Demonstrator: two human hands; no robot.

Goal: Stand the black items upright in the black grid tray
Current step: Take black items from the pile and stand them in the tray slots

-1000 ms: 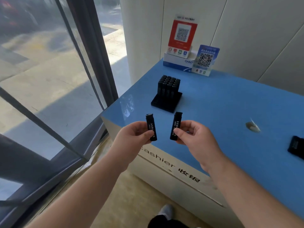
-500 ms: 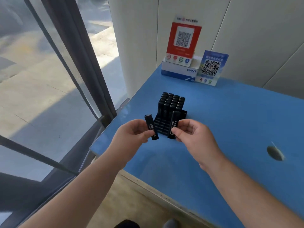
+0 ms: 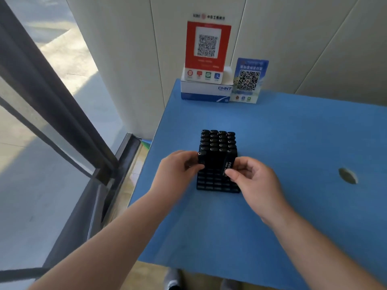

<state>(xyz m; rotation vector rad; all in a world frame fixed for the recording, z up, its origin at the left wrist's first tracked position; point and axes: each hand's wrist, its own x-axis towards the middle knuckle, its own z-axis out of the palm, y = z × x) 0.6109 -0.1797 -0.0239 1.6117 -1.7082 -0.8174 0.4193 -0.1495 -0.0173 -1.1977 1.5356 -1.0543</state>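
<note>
Your left hand (image 3: 178, 170) pinches one slim black plastic stick (image 3: 201, 159), your right hand (image 3: 249, 178) another (image 3: 228, 162); both near-upright at the black grid tray's (image 3: 217, 188) front filled row, empty cells toward six o'clock.

Bright window daylight, soft blur — wide-angle edge distortion

Item count, counter top
One black grid tray (image 3: 217, 186); two hands (image 3: 178, 170); two QR code signs (image 3: 206, 51); one white box (image 3: 204, 92); upright black items (image 3: 217, 141) too closely packed to count.
</note>
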